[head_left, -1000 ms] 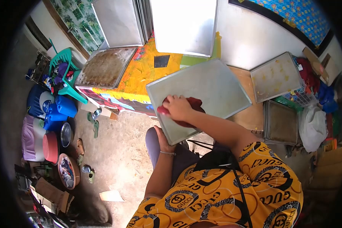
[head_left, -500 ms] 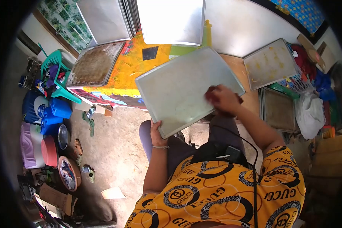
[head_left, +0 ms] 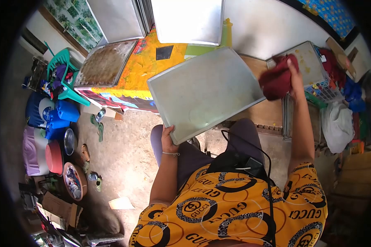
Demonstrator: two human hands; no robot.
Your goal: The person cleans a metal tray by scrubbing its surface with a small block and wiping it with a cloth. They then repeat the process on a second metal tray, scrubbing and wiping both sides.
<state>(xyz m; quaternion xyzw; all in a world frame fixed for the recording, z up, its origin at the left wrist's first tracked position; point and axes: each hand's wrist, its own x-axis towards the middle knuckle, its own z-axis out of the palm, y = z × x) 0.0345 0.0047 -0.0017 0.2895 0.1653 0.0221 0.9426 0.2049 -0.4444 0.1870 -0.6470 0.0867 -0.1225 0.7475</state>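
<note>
A flat metal tray [head_left: 206, 90] with a raised rim lies tilted in front of me, between my knees and the table. My left hand [head_left: 168, 140] grips its near left corner, thumb on top and the other fingers underneath. To the right of the tray, my right hand [head_left: 294, 80] holds up a dark red cloth [head_left: 276, 80], bunched and hanging from the fingers. The cloth is apart from the tray, in front of another tray with yellowish stains [head_left: 309, 59].
A browned tray [head_left: 105, 64] lies on the orange-covered table [head_left: 146, 76], with upright trays [head_left: 115, 20] behind it. At left are a green chair [head_left: 62, 61], blue containers [head_left: 59, 119] and basins [head_left: 53, 156]. A white sack [head_left: 336, 125] sits at right.
My right hand has lifted the red cloth off the tray's surface and swung it up and to the right. My left hand keeps hold of the tray's corner.
</note>
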